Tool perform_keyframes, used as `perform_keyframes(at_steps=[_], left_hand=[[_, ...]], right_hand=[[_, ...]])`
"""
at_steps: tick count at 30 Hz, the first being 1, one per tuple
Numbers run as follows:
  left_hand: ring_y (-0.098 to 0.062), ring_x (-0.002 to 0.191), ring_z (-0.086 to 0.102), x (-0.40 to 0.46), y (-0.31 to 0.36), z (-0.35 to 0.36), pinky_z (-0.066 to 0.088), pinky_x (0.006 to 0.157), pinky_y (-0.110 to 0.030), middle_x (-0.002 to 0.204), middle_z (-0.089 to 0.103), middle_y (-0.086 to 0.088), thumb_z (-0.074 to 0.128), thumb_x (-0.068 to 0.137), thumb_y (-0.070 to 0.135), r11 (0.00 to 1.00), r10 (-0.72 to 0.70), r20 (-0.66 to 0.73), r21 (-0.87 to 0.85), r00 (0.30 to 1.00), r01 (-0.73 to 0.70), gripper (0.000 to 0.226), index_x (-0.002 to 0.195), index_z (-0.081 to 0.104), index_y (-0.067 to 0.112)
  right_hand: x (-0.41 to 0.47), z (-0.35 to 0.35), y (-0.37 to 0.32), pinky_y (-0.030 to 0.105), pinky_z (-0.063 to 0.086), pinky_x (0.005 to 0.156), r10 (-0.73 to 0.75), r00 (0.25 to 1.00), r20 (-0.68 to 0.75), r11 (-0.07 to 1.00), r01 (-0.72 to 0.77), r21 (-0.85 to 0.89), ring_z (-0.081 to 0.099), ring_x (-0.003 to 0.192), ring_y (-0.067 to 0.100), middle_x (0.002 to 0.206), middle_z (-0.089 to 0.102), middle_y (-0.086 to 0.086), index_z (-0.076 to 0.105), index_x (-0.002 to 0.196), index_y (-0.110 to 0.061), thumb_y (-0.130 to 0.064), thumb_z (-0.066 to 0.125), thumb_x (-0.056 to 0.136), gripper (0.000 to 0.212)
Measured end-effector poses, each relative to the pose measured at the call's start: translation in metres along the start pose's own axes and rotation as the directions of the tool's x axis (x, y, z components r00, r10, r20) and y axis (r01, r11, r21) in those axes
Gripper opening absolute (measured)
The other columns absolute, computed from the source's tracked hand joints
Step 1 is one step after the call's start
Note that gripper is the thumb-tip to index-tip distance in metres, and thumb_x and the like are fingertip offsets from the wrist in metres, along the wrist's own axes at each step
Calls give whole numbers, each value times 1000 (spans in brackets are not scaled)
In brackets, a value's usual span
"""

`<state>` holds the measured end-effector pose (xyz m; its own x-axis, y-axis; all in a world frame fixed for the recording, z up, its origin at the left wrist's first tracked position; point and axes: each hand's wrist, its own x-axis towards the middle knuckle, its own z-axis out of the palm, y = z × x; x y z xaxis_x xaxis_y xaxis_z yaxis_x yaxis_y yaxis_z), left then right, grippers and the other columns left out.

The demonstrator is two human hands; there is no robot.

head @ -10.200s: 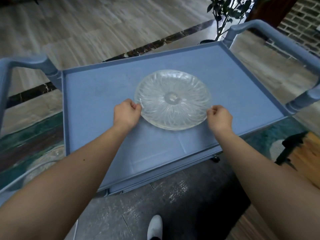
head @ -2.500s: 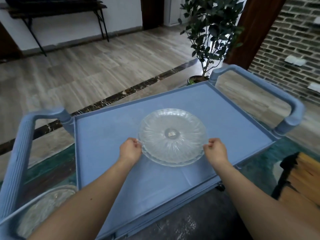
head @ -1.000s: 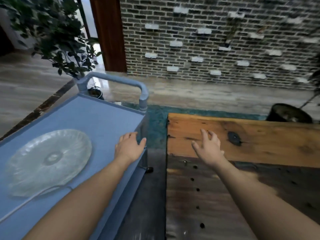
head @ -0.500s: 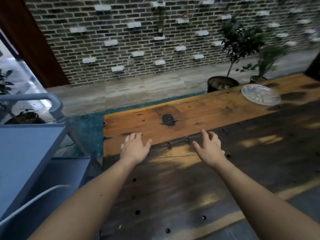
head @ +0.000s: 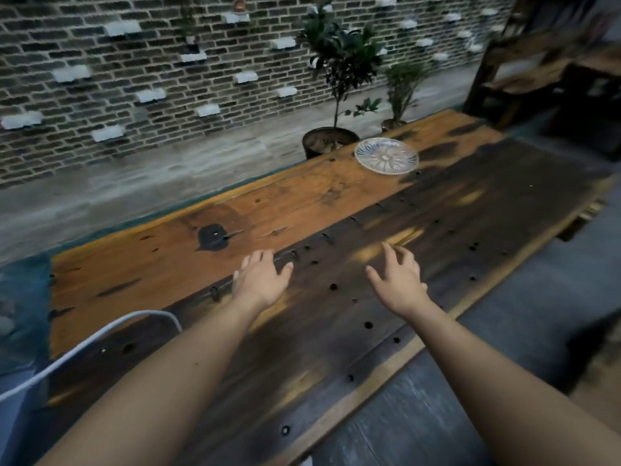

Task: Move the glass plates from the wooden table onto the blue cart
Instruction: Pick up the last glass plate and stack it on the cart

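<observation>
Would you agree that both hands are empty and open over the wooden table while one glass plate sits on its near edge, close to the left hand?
Not quite. The head view shows the glass plate on the far side of the wooden table, beyond reach of either hand. The rest holds: the left hand and right hand are empty and open over the table.

clear ribbed glass plate (head: 386, 160); table (head: 302, 210) orange-brown beside dark brown; grey-brown brick wall (head: 134, 62) with white blocks

Glass plate (head: 386, 156) on far right of wooden table (head: 302, 210), potted plant (head: 336, 79) behind.
</observation>
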<state>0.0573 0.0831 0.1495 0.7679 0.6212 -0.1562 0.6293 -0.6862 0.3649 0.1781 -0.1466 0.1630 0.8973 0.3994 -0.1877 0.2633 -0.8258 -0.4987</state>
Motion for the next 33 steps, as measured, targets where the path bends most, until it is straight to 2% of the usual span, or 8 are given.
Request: perform_keyframes(at_steps=[6, 10, 23, 33], left_hand=[[-29, 139, 37, 48, 68, 34, 33, 110, -48, 152, 40, -3, 37, 93, 63, 997, 74, 60, -20, 995, -73, 65, 145, 38, 24], [-29, 138, 38, 92, 97, 58, 34, 108, -47, 151, 41, -4, 37, 93, 63, 997, 72, 93, -45, 993, -68, 64, 144, 40, 24], [-31, 136, 40, 219, 163, 92, 35, 108, -47, 148, 44, -4, 37, 94, 61, 990, -24, 142, -132, 990, 43, 63, 143, 41, 22], [-34, 137, 41, 299, 214, 101, 35, 109, -46, 148, 45, -9, 41, 93, 58, 980, -122, 85, -148, 989, 134, 61, 141, 45, 20]], right_hand=[[42, -21, 52, 59, 29, 106, 70, 997, -32, 998, -70, -1, 17, 145, 34, 160, 10, 2, 15, 151, -31, -54, 40, 95, 65], [91, -27, 73, 59, 28, 107, 94, 995, -14, 995, -94, -10, 19, 145, 34, 159, 11, 3, 16, 152, -30, -54, 39, 96, 66], [251, -61, 94, 58, 32, 108, 109, 993, 39, 993, -107, -47, 29, 140, 37, 155, 19, 9, 21, 151, -27, -51, 42, 95, 64], [360, -93, 114, 57, 30, 113, 56, 995, 88, 998, -56, 5, 30, 139, 40, 153, 21, 16, 23, 152, -22, -45, 45, 96, 64]])
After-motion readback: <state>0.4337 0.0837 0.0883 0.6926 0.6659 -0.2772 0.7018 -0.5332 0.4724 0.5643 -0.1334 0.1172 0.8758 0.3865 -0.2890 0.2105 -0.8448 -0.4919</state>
